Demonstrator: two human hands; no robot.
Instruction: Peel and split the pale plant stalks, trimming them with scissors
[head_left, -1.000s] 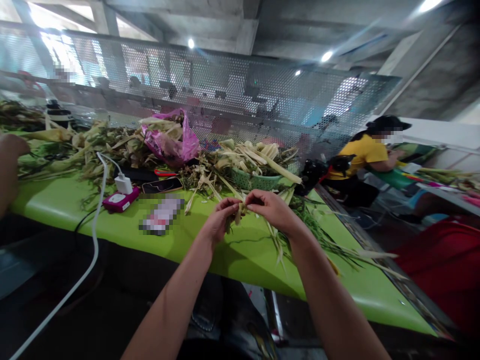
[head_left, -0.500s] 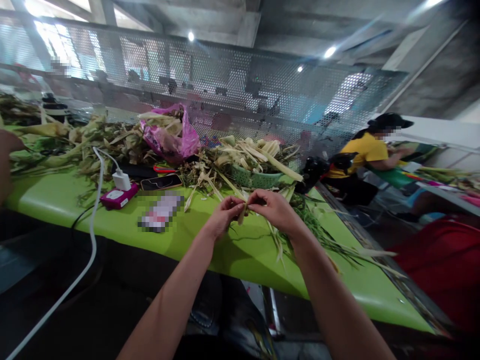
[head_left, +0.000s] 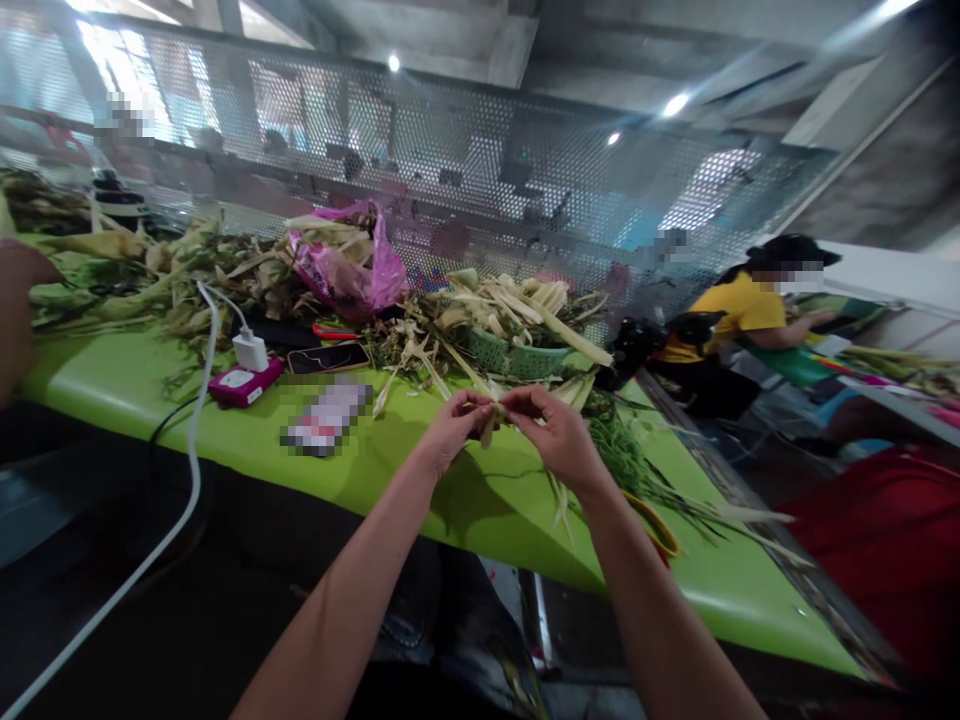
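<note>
Over the green table (head_left: 480, 500), my left hand (head_left: 448, 432) and my right hand (head_left: 555, 430) meet with fingers pinched on one pale leaf strip (head_left: 489, 424). The strip's short end pokes out between the two thumbs. More pale strips (head_left: 559, 495) hang down under my right hand onto the table. A green basket (head_left: 517, 358) heaped with pale leaves stands just behind my hands.
A pink power bank (head_left: 241, 383) with white charger and cable, a phone (head_left: 330, 357) and a pink bag (head_left: 352, 270) lie at the left among leaf piles. A person in a yellow shirt (head_left: 739, 310) sits at the right. Another person's arm (head_left: 19, 300) shows at the left edge.
Both hands have stayed together on the strip, fingers shifting slightly. The view has drifted a little; an orange-yellow handle now shows by my right forearm.
</note>
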